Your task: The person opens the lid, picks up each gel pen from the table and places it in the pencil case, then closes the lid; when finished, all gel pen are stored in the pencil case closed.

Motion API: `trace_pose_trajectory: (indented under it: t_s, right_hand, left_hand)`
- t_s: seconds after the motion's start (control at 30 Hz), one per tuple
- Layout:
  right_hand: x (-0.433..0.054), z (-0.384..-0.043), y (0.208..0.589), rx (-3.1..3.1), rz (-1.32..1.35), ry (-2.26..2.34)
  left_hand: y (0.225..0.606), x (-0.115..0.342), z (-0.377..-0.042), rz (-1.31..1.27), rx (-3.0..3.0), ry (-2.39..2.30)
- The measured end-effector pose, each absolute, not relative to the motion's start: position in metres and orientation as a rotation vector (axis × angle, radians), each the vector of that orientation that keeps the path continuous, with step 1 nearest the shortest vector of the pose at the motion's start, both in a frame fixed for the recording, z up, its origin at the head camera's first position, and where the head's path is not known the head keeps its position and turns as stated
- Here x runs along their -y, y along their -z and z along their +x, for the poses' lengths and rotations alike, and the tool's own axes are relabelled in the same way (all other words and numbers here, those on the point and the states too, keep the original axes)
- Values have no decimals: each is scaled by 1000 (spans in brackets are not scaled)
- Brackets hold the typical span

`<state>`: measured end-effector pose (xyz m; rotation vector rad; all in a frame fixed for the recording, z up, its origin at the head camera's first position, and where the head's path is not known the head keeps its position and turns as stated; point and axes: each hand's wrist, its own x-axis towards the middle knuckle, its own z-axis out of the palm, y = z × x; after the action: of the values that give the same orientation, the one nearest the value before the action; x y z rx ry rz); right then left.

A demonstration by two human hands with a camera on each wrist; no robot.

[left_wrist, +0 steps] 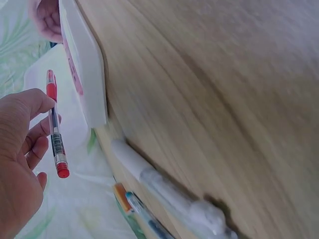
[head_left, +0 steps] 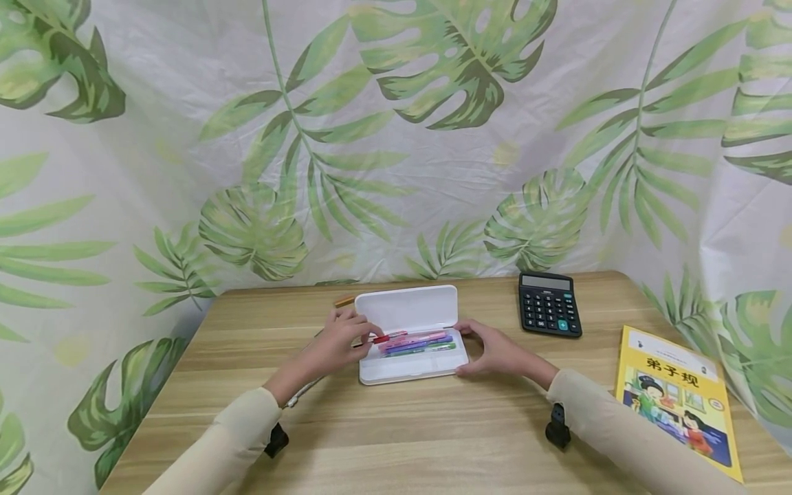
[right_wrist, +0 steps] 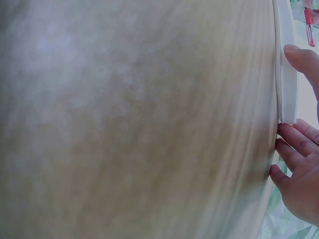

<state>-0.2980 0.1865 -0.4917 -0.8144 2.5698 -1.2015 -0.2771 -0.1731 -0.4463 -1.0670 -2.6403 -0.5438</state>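
My left hand [head_left: 340,342] pinches a red pen [left_wrist: 54,122] between thumb and fingers. The pen has a clear barrel and a red end, and hangs over the left part of a white pencil case [head_left: 402,307]. The case stands open on the table, its lid raised at the back. Several coloured pens [head_left: 421,344], pink, purple and green, lie in its tray. At the case's right end, my right hand [head_left: 495,348] grips it, the thumb [right_wrist: 298,54] against the front wall and the other fingers round the end.
A black calculator [head_left: 549,304] lies at the back right, and a yellow book [head_left: 677,399] at the right edge. Left of the case are an orange stick-shaped item [left_wrist: 122,196], a pen with a blue end [left_wrist: 148,217] and a white-and-clear stick-like thing [left_wrist: 167,186]. A leaf-patterned cloth [head_left: 445,172] hangs behind the table.
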Motion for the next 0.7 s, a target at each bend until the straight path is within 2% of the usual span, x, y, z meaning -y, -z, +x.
trace_pose_trajectory:
  t_s: [0.7]
  right_hand:
    - [-185,-296,488,-2588,-872,1191]
  left_hand:
    - [457,135,-286,-1154,2609,497]
